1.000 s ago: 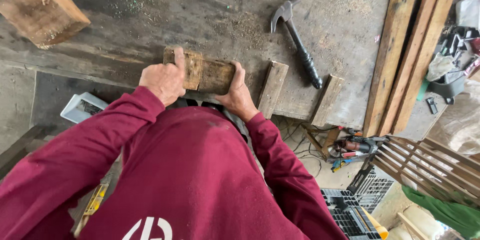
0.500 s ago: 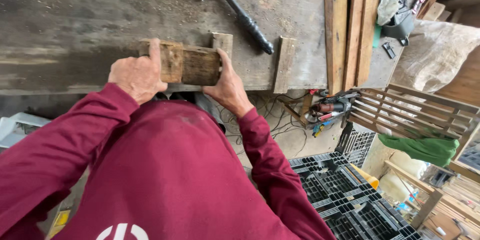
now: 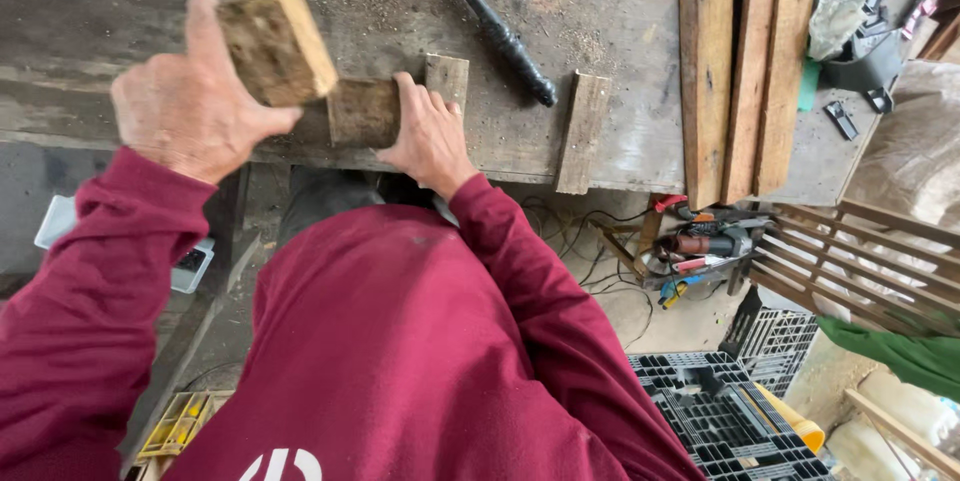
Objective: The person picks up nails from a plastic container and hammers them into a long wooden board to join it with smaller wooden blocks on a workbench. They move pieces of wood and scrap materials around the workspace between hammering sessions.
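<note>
From my seat at the far end of this feed, I see the left hand up at about ten o'clock of the view, fingers curled tight around a short wood block. The block is lifted clear of the workbench, tilted, its pale sawn end facing the camera, thumb along the left face.

The right hand sits near the centre, a touch toward eleven o'clock, closed over the right end of a second wood block that lies on the bench edge. Its fingers wrap the top and its thumb side presses the end grain. The two blocks are just beside each other, the raised one at ten o'clock of the lying one; whether they touch I cannot tell.

Touching the right hand's fingers at one o'clock stands a small flat offcut. A claw hammer with a black handle lies diagonally at twelve o'clock. At three o'clock of the right hand lies a short slat, overhanging the bench edge. Long planks lie side by side at about two o'clock. Below the bench, at four o'clock, a power tool rests among cables, and a black plastic crate sits at five o'clock.
</note>
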